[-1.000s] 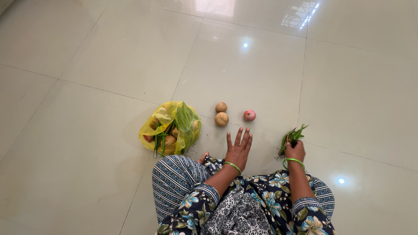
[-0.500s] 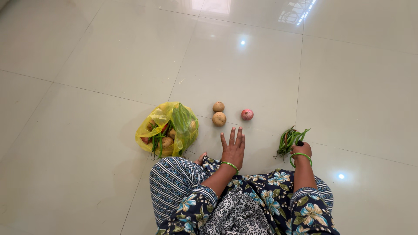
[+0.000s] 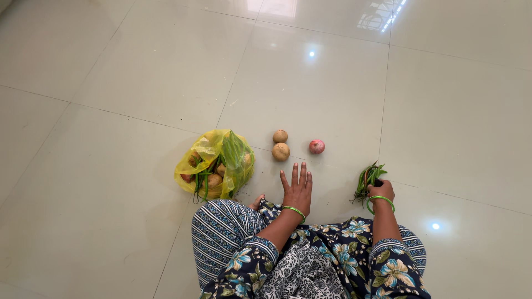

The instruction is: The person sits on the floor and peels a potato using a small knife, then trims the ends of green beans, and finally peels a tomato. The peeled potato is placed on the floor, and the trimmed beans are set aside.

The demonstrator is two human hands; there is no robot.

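Observation:
I sit on a pale tiled floor. My left hand (image 3: 297, 187) rests flat on the tile with fingers spread, holding nothing, just below two brown potatoes (image 3: 280, 147). A pink onion (image 3: 317, 147) lies to the right of them. My right hand (image 3: 380, 191) is closed on a bunch of green beans (image 3: 367, 178), low at the floor. Both wrists wear green bangles. A yellow plastic bag (image 3: 213, 163) to the left of my left hand holds more potatoes and green beans.
My knees in striped and floral cloth (image 3: 221, 232) fill the bottom of the view. Glossy floor tiles (image 3: 138, 72) with dark grout lines stretch out ahead and to both sides, with light reflections on them.
My right hand with the beans has sunk slightly toward the floor. My left hand stays flat on the tile. The view has shifted a little.

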